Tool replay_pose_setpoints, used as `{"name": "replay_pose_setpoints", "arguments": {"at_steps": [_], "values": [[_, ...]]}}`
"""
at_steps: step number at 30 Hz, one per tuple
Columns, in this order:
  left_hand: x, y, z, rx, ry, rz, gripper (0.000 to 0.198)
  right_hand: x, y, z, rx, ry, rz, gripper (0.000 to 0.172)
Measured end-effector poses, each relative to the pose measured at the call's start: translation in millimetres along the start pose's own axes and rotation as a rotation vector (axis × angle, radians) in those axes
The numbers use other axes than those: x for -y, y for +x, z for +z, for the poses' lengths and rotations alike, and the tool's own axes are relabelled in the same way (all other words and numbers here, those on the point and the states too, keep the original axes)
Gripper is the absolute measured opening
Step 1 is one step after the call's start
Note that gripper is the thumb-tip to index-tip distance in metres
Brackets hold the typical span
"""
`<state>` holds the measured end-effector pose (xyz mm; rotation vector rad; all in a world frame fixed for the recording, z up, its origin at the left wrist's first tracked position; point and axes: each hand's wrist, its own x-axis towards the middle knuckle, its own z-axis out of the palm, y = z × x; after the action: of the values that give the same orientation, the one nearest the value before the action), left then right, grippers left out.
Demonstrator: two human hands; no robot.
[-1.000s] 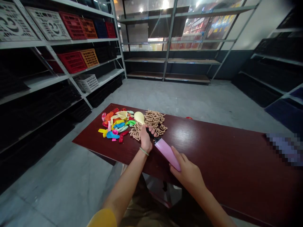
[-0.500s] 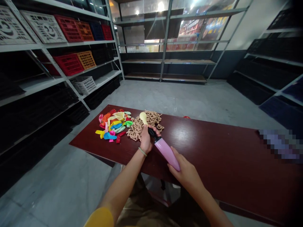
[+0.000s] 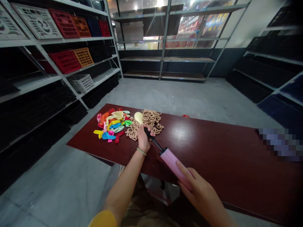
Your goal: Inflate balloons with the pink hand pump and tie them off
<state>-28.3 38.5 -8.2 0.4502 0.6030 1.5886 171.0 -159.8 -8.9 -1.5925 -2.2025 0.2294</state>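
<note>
Head view: why do the hands sit apart on one tool?

"They grip different parts. The left hand (image 3: 143, 139) is closed round the black plastic handle (image 3: 147, 132), the right hand (image 3: 195, 186) wrapped round the smooth pink cylindrical barrel (image 3: 172, 162), with a thin black rod (image 3: 157, 145) showing between. I'd guess one end needs steadying while the other slides"

"And the pale yellow, partly filled rubber balloon (image 3: 138, 117)?"

"Just beyond the left hand, its neck hidden there, likely pinched so air can't slip out. It shows against the heap of tan, curled, stubby pieces (image 3: 152, 117); whether they touch, I can't tell"

"The limp, many-coloured balloons (image 3: 114, 123)?"

"Piled just left of that heap, on the left part of the glossy dark red-brown surface (image 3: 213, 148), probably to suit the left hand's reach"

"Which edges matter?"

"The near one, which the right hand crosses in this view; the far one lies just behind both piles. There's more room rightward, where the surface runs on to a blurred purple-grey patch (image 3: 279, 145)"
</note>
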Motion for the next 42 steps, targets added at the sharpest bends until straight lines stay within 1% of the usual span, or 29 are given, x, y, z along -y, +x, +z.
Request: {"name": "replay_pose_setpoints", "arguments": {"at_steps": [4, 8, 11, 14, 17, 21, 23, 26, 28, 32, 35, 38, 42], "values": [[0.3, 1.0, -1.9, -0.003, -0.072, -0.002, 0.025, 2.2, 22.3, 10.7, -0.028, -0.075, 0.025, 0.065], [1.3, 1.9, -2.6, 0.003, -0.064, -0.011, 0.026, 11.5, 54.0, 24.7, -0.03, -0.097, 0.042, 0.062], [-0.2, 2.4, -2.4, -0.013, -0.052, 0.003, 0.025, 19.5, 66.4, 29.3, -0.018, -0.118, 0.041, 0.062], [-0.8, 1.1, -1.3, -0.033, 0.001, 0.003, 0.024, 21.4, 60.2, 25.8, -0.005, -0.085, -0.019, 0.063], [1.2, -1.4, 0.0, -0.029, 0.04, 0.0, 0.025, 15.4, 38.0, 17.5, -0.013, -0.039, -0.045, 0.065], [2.5, 0.5, -1.0, 0.0, 0.026, 0.01, 0.026, 4.4, 3.7, 8.5, -0.01, -0.005, -0.035, 0.065], [2.5, 3.5, -2.2, 0.004, 0.009, 0.004, 0.025, 0.9, -5.5, 7.4, -0.016, 0.001, -0.026, 0.064], [4.8, 6.2, -2.9, -0.016, -0.006, 0.008, 0.024, -1.1, -1.0, 11.8, -0.041, -0.012, -0.002, 0.063], [7.6, 5.9, -2.7, -0.025, 0.0, 0.01, 0.024, 0.0, 13.5, 18.8, -0.068, -0.023, 0.014, 0.063], [9.1, 5.3, -4.0, -0.021, 0.015, -0.006, 0.021, 7.8, 52.0, 36.6, -0.093, -0.021, 0.027, 0.062], [5.8, 6.8, -6.0, -0.035, 0.017, 0.008, 0.021, 13.3, 67.7, 42.6, -0.075, -0.032, 0.027, 0.063], [4.2, 7.0, -6.0, -0.036, 0.048, -0.016, 0.022, 11.5, 60.8, 37.5, -0.054, -0.022, -0.015, 0.064], [3.7, 5.4, -3.1, -0.034, 0.057, -0.016, 0.023, -0.8, 26.3, 21.2, -0.034, -0.031, -0.065, 0.062]]}}
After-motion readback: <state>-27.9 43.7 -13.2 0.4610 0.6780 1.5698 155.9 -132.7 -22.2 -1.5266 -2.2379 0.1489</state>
